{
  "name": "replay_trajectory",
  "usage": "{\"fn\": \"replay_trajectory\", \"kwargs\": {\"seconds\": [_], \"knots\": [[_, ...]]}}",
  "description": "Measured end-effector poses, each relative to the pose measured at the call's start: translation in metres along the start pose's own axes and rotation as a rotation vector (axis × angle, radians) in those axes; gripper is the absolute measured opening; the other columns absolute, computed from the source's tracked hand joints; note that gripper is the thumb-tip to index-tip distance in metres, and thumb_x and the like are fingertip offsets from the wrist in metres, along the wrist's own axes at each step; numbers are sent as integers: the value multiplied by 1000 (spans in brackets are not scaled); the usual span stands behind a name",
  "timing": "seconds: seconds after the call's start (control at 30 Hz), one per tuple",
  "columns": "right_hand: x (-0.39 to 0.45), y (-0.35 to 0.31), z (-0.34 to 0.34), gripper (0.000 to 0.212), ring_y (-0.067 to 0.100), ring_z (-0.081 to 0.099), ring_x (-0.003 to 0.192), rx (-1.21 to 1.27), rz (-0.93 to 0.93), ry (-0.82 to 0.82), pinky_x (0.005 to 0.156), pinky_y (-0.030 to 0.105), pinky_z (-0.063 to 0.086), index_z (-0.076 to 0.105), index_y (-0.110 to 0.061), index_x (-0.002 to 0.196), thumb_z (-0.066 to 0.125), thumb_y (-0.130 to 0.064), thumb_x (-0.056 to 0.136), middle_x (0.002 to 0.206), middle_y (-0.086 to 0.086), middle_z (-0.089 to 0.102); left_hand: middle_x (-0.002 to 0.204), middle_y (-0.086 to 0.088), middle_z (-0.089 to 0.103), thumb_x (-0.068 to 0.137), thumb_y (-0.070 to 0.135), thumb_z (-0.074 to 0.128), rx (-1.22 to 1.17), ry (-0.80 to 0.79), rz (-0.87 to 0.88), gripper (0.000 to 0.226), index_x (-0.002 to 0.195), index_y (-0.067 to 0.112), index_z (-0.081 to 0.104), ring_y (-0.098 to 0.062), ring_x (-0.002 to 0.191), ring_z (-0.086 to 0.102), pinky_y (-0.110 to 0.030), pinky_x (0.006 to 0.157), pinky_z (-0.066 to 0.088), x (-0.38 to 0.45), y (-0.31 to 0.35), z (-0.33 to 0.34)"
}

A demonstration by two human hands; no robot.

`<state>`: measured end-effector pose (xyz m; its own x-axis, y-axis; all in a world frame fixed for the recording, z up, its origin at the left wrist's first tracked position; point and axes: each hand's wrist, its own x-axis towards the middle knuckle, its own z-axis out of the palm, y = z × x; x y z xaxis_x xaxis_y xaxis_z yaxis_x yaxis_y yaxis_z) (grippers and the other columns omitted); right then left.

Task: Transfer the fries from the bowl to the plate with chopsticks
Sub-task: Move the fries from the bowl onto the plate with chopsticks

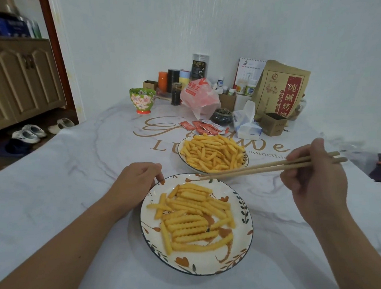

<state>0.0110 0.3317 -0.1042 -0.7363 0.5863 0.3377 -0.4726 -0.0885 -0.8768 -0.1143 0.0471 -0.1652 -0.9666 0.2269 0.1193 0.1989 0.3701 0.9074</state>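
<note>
Head camera gives me both dishes on the marble-print tablecloth (59, 192). The bowl (180, 153) sits farther away, just beyond the patterned plate (246, 217), and the two rims look almost touching. Crinkle-cut fries (213, 153) are heaped in the bowl; a smaller, looser batch already lies across the plate, so I judge the transfer partly done with most of the pile left to move.

My right hand (314, 181) holds the chopsticks (268, 166) near their thick ends, fingers curled round them with the thumb on top. The tips lie close together over the gap between the bowl's near rim and the plate's far rim, and I see no fry between them. My left hand (138, 182) rests at the plate's far-left edge, fingers loosely curled with the tips on the rim, steadying it.

On handling, these fries look light, dry and stiff, and the ridges should give the wooden tips some bite. They also look brittle, so a hard squeeze could snap one. I would take a single fry lying on top of the heap, pinching across its middle so it hangs level, since a grip near one end may let it swing and drop. Fries crossed under others may drag neighbours over the rim.

Beyond the bowl are red sauce sachets (205, 127), a tissue pack (245, 123) and a flowered cup (142, 100).
</note>
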Motion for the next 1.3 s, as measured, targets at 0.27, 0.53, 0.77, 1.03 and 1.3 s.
{"fn": "replay_trajectory", "kwargs": {"seconds": [0.27, 0.53, 0.77, 1.03, 1.3], "knots": [[8, 12, -11, 38, 14, 46, 50, -261, -222, 298, 42, 21, 37, 66, -8, 76, 49, -27, 106, 57, -6, 58, 49, 3, 54, 105, 27, 49, -3, -1, -7, 46, 69, 8, 71, -9, 45, 46, -30, 58, 38, 0, 0, 0], [5, 32, -6, 34, 18, 52, 54, -463, -291, 98, 53, 29, 45, 69, -24, 80, 50, -30, 107, 60, 2, 56, 49, 4, 55, 104, 26, 48, 25, -8, -3, 44, 73, 4, 70, -7, 44, 46, -29, 57, 39, -3, 2, 0], [8, 40, -1, 36, 15, 53, 53, -444, -276, 99, 52, 29, 45, 67, -20, 81, 46, -32, 108, 62, -1, 55, 49, 3, 55, 104, 26, 49, 23, -9, -5, 44, 72, 5, 70, -8, 44, 46, -30, 58, 39, -3, 2, 0], [9, 11, 0, 58, 17, 45, 41, -130, -205, 242, 41, 23, 34, 64, -11, 66, 37, -38, 110, 52, 0, 56, 51, 2, 57, 105, 29, 49, 6, -10, -4, 47, 68, 10, 71, -11, 47, 48, -31, 60, 40, 0, 0, -1], [-8, 15, 11, 53, 21, 35, 41, -40, 16, -132, 44, 34, 17, 65, -13, 58, 45, -49, 92, 52, 12, 42, 51, -1, 56, 106, 29, 49, -16, -6, 3, 49, 66, 11, 71, -10, 46, 47, -29, 58, 39, 1, -1, -2]]}}
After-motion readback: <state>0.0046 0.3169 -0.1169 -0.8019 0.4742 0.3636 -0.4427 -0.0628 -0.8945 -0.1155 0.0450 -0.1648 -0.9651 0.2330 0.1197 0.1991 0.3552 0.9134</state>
